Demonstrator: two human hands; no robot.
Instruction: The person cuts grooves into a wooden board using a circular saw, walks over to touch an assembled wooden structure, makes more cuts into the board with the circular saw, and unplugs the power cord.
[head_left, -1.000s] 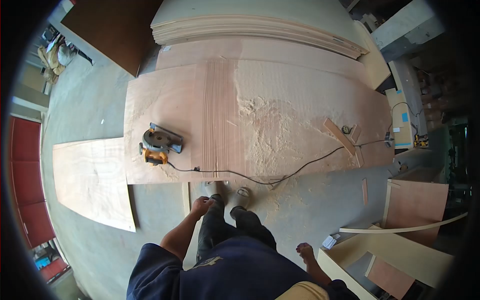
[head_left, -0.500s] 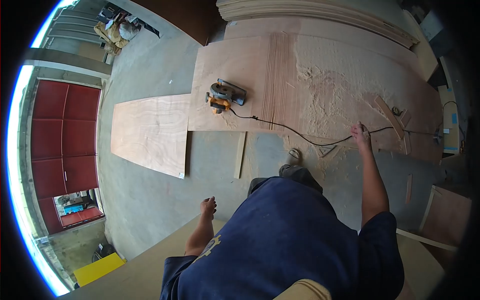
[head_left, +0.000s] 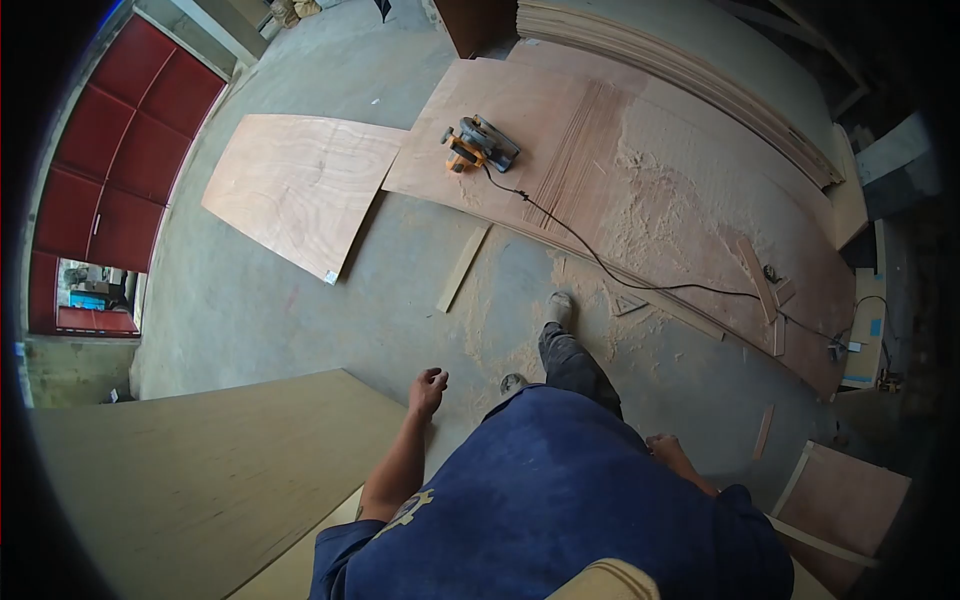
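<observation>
My left hand (head_left: pixel 428 393) hangs in the air at my left side, its fingers loosely bent and apart, with nothing in it. Close to my waist is my right hand (head_left: pixel 664 447); my shirt partly hides it, and its fingers are not clear. Both hands are well away from the yellow and black circular saw (head_left: pixel 480 145), which rests on a large plywood sheet (head_left: pixel 500 95). From the saw a black cord (head_left: pixel 600 262) runs right across the sheet. Wood shavings (head_left: pixel 670 200) cover the sheet's right part, near a wooden strip (head_left: pixel 756 278).
A second plywood panel (head_left: pixel 300 190) lies to the left. On the floor are a narrow wood strip (head_left: pixel 464 268), a triangular piece (head_left: pixel 628 304) and scattered shavings. A board stack (head_left: pixel 680 75) stands behind; a large board (head_left: pixel 200 480) is at lower left, a framed box (head_left: pixel 845 495) at lower right.
My right hand has drawn back from above the cord and sheet to my waist. My view has turned and my legs have shifted as in a step. The saw stays on the sheet.
</observation>
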